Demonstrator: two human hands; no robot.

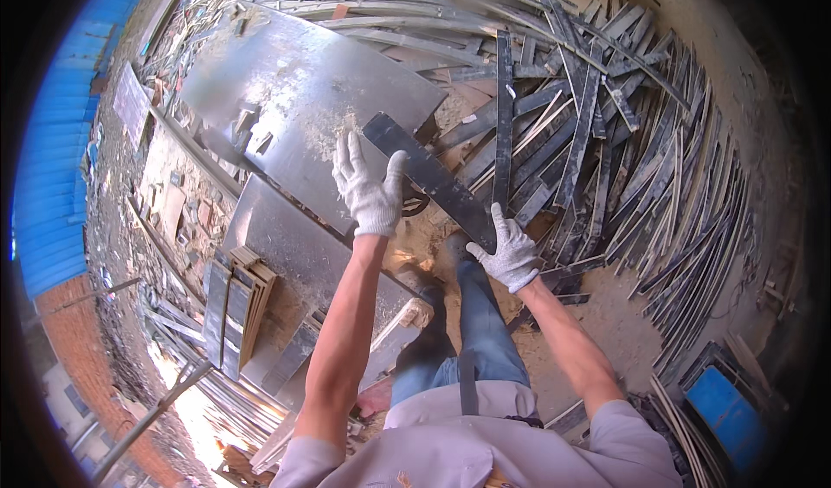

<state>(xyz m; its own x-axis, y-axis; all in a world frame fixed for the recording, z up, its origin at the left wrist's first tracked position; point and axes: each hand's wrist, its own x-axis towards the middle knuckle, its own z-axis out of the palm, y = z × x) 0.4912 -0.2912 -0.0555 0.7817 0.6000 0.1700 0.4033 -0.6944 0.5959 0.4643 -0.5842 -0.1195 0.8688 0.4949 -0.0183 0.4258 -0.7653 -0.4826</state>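
A dark, flat wooden plank [435, 178] slants from the metal table's edge down toward my right side. My right hand [511, 259], in a whitish knit glove, grips its near end, with the thumb and forefinger on either side. My left hand [374, 192], gloved the same way, is open with its fingers stretched out over the metal table [303, 81]. Its thumb overlaps the plank's left edge; whether it touches I cannot tell. Sawdust [348, 133] lies on the metal just past the left fingertips.
A large heap of dark wooden strips [571, 133] spreads at the far right. A stack of short boards [247, 302] stands at the left by a second metal sheet [281, 228]. A blue object [723, 414] lies at the lower right. Blue corrugated sheeting [65, 159] borders the left side.
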